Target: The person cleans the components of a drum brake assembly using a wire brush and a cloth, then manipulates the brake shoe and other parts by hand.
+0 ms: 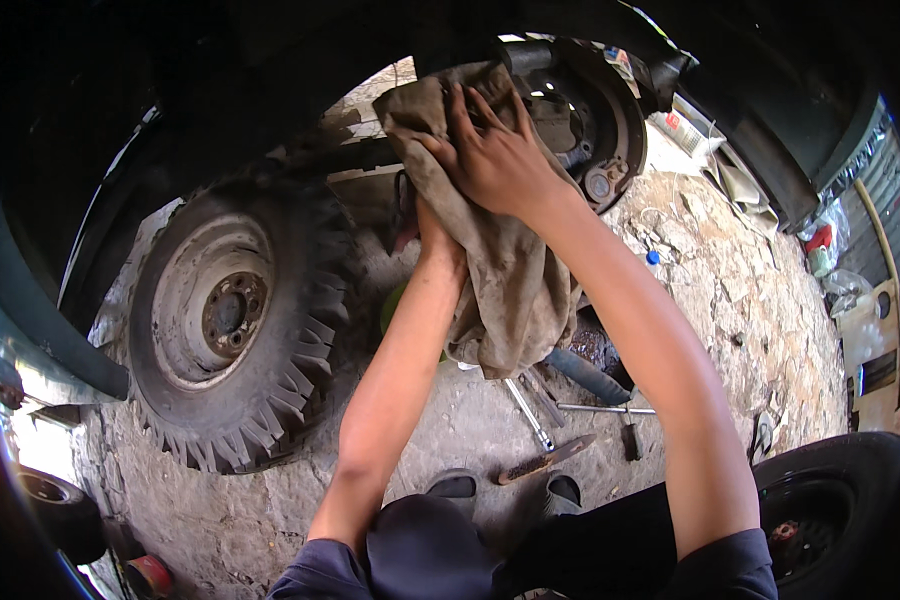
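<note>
A stained brown-grey cloth [515, 275] hangs in loose folds beside an exposed wheel hub and brake assembly [610, 140] under the dark vehicle body. My right hand [498, 165] lies on top of the cloth, fingers spread and pressing it. Lower and to the left, my left hand [432, 235] reaches in at the cloth's left edge. Its fingers are mostly hidden by the fabric, so their grip does not show. Whatever part lies beneath the cloth is covered.
A knobbly-treaded wheel [230, 320] stands at the left. Below the cloth, a chrome wrench [528, 412], a wooden-handled wire brush [547, 459] and a screwdriver [631, 440] lie on rough ground. Another tyre [840, 500] is at the lower right, and a blue cap [653, 257] lies farther off.
</note>
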A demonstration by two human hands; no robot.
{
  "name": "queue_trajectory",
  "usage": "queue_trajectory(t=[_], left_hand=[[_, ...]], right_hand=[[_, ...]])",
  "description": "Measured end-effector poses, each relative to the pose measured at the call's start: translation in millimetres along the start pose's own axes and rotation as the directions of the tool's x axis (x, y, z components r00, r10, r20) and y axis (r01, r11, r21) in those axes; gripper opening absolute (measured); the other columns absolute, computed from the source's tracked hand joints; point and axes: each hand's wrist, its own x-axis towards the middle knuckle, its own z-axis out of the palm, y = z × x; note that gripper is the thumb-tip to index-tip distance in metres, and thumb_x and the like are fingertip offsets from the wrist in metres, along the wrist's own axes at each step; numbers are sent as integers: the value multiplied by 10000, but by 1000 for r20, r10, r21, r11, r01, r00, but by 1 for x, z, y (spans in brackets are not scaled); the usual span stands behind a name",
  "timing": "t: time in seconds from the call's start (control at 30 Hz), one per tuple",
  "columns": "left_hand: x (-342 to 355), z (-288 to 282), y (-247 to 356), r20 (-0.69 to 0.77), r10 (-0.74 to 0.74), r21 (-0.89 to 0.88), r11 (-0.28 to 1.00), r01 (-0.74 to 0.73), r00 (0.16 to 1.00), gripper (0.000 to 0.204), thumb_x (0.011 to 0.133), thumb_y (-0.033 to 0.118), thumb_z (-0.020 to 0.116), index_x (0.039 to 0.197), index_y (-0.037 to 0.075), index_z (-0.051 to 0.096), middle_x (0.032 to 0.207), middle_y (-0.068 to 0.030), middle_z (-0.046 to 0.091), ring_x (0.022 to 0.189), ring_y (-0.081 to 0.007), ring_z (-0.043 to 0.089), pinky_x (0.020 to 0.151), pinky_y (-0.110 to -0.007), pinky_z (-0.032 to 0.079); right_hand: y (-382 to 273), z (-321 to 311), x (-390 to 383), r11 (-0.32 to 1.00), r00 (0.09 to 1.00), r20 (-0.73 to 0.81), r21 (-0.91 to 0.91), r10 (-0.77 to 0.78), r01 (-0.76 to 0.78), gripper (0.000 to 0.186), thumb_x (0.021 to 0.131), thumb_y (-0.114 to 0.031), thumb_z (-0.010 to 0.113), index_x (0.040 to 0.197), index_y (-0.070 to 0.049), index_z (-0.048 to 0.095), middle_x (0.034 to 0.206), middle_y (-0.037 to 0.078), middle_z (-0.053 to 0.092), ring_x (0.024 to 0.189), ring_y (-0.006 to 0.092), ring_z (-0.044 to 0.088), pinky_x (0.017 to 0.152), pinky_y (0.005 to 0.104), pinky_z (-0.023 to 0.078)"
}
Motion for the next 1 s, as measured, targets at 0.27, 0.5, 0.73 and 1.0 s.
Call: queue_trajectory(t=[0.27, 0.5, 0.73, 1.0], left_hand=[[2, -9, 9, -33, 2, 79, 997, 1, 999, 531, 1051, 334, 300, 1502, 54, 332, 1492, -149, 413, 1357, -273, 420, 1155, -385, 318], [9, -24, 12, -111, -145, -24, 989, 143, 983, 530, 1032, 466, 382, 1345, 71, 545, 1288, -115, 603, 1169, -257, 591, 1042, -384, 451], [6, -13, 8, -174, -101, -75, 993, 89, 980, 588, 979, 485, 550, 1429, 121, 451, 1436, -60, 490, 1326, -236, 452, 1129, -439, 333], [0, -5, 12, -170, -91, -41, 996, 85, 981, 609, 974, 500, 552, 1439, 125, 440, 1472, -54, 456, 1332, -230, 441, 1145, -419, 310]], right_hand=[[-3, 0, -14, 994, 991, 101, -53, -88, 94, 442, 954, -214, 396, 1185, 81, 629, 873, 214, 715, 1097, 326, 655, 1180, 627, 105], [-15, -48, -43, 998, 926, 377, -65, 5, 21, 265, 861, -131, 481, 834, 25, 693, 755, 176, 699, 827, 331, 704, 1161, 565, 253], [63, -85, -77, 434, 603, 355, 452, 714, -779, 328, 990, -230, 540, 1016, 78, 649, 934, 185, 699, 850, 300, 664, 809, 347, 529], [60, -64, -35, -67, 311, 81, 996, 947, -55, 272, 1015, -181, 515, 1138, 48, 597, 1039, 130, 651, 944, 243, 648, 839, 336, 513]])
